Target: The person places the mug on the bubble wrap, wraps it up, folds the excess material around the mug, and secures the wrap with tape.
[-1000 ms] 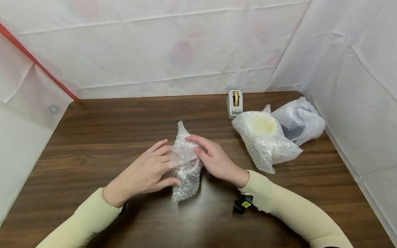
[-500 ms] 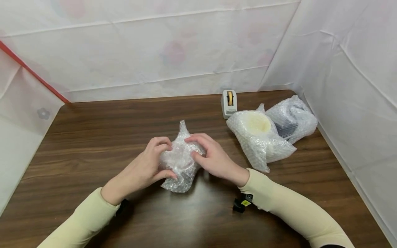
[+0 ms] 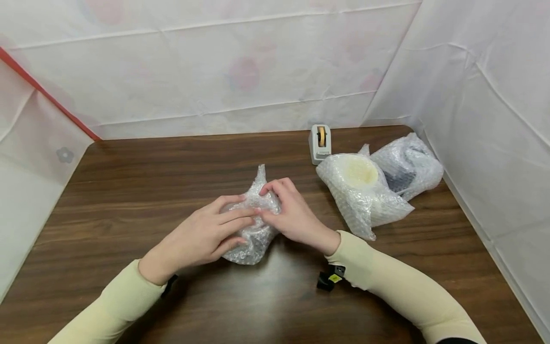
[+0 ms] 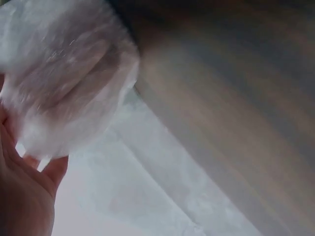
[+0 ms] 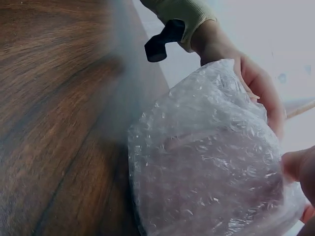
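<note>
A bubble-wrapped bundle (image 3: 251, 248) stands on the brown table in front of me, with a twisted tip of wrap poking up at its far side. What is inside is blurred by the wrap. My left hand (image 3: 204, 234) lies over the bundle's left side, fingers stretched across its top and thumb low on the near side. From the right, my right hand (image 3: 296, 217) pinches the wrap near the top between thumb and bent fingers. The right wrist view shows the bubbled side of the bundle (image 5: 206, 167) close up, with the left hand (image 5: 256, 81) behind it.
At the right stand two more bubble-wrapped things, one with a round pale-yellow top (image 3: 362, 174) and one with a dark part (image 3: 410, 165). A tape dispenser (image 3: 320, 145) is just behind them. White sheets (image 3: 206, 67) wall the table's back and sides.
The left hand has moved from the bundle's side to over its top, folding the wrap down. The bundle's loose near end has swung left, and the right fingers have bent further.
</note>
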The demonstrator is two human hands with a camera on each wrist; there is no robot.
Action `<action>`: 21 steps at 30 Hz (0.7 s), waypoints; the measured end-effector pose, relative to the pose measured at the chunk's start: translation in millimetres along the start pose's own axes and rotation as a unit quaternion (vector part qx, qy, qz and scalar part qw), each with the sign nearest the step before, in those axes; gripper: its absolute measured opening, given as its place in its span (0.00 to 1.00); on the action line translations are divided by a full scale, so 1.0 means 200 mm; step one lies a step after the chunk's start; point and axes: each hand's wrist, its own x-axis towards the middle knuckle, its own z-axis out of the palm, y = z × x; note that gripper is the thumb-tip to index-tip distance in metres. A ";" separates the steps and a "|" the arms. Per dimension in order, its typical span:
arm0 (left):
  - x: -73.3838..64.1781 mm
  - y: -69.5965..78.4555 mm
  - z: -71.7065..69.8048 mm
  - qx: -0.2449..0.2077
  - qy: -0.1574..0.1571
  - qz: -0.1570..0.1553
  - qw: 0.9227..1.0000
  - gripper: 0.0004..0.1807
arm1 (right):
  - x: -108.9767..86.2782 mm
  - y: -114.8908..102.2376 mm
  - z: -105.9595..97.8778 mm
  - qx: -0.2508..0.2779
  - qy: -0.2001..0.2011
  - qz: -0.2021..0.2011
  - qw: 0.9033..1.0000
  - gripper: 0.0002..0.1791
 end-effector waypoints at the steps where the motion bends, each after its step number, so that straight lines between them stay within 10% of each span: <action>1: 0.00 0.00 0.01 0.004 -0.007 -0.006 1.000 0.24 | 0.00 -0.01 -0.01 -0.003 -0.006 0.003 1.000 0.18; 11: 0.01 0.03 0.02 0.055 -0.052 -0.035 0.997 0.28 | 0.03 -0.35 -0.40 -0.065 0.034 -0.078 0.994 0.17; 21: 0.02 0.03 0.04 0.076 -0.052 -0.025 0.995 0.27 | 0.45 -0.34 -0.86 -0.072 0.097 0.094 0.988 0.11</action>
